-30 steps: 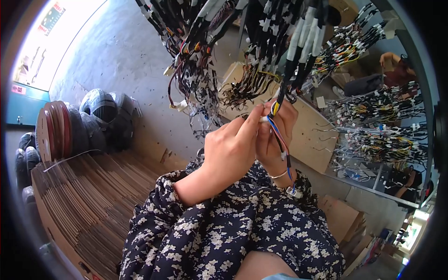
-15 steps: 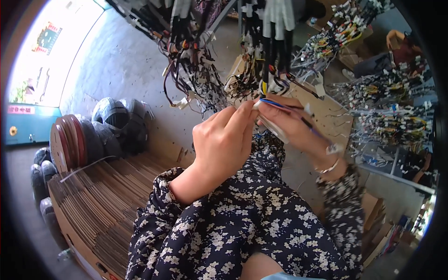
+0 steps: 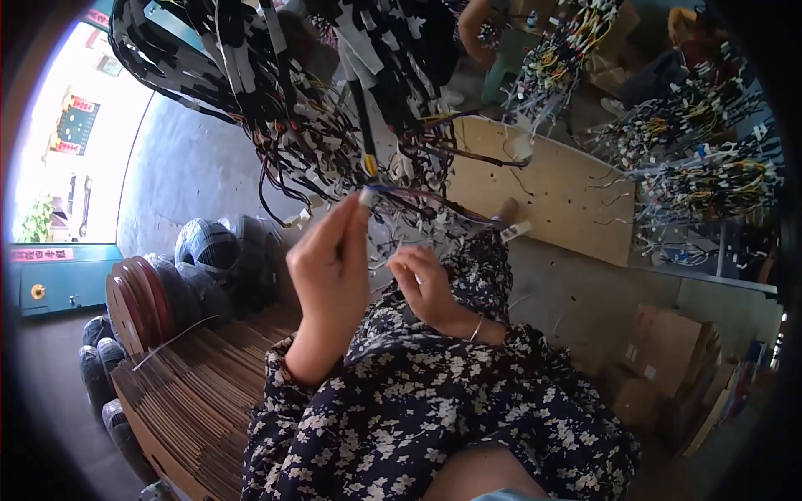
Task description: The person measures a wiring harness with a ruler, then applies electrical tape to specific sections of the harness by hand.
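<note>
My left hand (image 3: 334, 263) is raised in front of the hanging bundles, thumb and fingers pinched at a small white piece (image 3: 366, 198) on a wire harness. That harness has a black sleeve (image 3: 359, 117) with a yellow band at its lower end. From the pinch, thin blue, red and dark wires (image 3: 434, 200) run off to the right and end in a white connector (image 3: 516, 231). Lower and nearer my body, my right hand (image 3: 426, 288) has its fingers curled in; whatever they hold, if anything, is too small to make out.
Dense wire harnesses (image 3: 284, 134) hang ahead, with more bundles (image 3: 710, 192) on a rack at right. Stacked flat cardboard (image 3: 192, 401) and cable reels (image 3: 138, 292) stand at left. Cardboard boxes (image 3: 668, 346) are at lower right. Another person's arm (image 3: 476, 33) shows at the top.
My right hand has let go of the wires and dropped toward my lap. The left hand, still pinching the harness, has moved left. The whole view has shifted.
</note>
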A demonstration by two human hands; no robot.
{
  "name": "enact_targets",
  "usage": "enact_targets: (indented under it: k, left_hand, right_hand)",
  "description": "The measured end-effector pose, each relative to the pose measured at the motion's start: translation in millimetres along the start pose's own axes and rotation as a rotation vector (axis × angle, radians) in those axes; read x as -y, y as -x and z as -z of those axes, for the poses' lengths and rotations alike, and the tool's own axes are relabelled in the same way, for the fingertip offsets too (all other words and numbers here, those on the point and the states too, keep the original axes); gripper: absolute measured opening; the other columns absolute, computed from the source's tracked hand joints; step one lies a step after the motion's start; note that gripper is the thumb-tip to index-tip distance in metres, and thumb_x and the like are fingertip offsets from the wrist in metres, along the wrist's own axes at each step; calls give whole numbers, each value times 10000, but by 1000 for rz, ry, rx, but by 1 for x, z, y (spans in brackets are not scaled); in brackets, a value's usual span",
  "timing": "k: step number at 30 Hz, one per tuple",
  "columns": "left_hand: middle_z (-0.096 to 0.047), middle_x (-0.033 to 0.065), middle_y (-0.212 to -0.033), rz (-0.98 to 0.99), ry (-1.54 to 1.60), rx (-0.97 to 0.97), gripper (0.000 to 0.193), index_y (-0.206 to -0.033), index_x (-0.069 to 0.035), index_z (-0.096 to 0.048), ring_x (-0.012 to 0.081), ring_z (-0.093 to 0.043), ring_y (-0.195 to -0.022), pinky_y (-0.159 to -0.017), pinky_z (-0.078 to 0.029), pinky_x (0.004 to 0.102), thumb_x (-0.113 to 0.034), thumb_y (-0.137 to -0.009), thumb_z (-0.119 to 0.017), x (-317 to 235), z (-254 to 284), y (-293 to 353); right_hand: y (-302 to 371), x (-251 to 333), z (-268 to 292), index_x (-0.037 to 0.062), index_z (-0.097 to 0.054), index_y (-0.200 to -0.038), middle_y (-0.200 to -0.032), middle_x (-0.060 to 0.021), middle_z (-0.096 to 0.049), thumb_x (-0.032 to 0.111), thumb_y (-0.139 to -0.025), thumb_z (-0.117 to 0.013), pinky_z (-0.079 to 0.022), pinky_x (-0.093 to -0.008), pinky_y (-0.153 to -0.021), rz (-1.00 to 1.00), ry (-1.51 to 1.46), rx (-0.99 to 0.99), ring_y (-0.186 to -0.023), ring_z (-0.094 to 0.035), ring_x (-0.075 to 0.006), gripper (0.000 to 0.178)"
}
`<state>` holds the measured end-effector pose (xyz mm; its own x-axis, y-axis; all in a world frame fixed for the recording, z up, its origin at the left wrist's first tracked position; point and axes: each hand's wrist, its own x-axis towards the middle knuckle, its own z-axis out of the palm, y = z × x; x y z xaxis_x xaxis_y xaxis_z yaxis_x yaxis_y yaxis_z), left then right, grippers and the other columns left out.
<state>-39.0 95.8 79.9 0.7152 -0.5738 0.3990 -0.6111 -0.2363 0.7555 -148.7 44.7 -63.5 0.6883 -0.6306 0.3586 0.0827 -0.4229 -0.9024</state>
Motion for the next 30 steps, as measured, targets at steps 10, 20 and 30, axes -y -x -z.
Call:
enact_targets:
  k: [10, 20, 30]
  left_hand:
    - [-591, 29, -989, 615, 1242, 493, 191, -1195, -30, -608, 83, -540, -818, -662, -407, 223, -46, -1006, -582, 26, -8, 1]
    - [-454, 205, -1469, 227, 1033, 374, 662, -1330, -2, -394, 303, -419, -1380, -1145, -313, 409, -141, -716, -597, 42, -35, -34]
    - [-637, 98, -1184, 349, 868, 473, 645, -1342, 10, -471, 223, -620, -1124, -967, -494, 319, -58, -798, -812, 47, -7, -27]
  right_hand:
    - [-30, 74, 134, 24, -651, -1181, -1217, -144, -610, 226, -894, -720, -486, -363, -947, -55, -398, 801, -1067, -625, -293, 358]
    - [-143, 114, 148, 41, 16, -1597, -1633, -233, -118, 384, -875, -754, -570, -343, -856, -580, -682, 666, -1047, -649, -251, 1110]
    - [-96, 104, 153, 42, -49, -1606, -1671, -166, 44, 277, -898, -737, -514, -342, -905, -138, -631, 896, -1100, -605, -215, 1015]
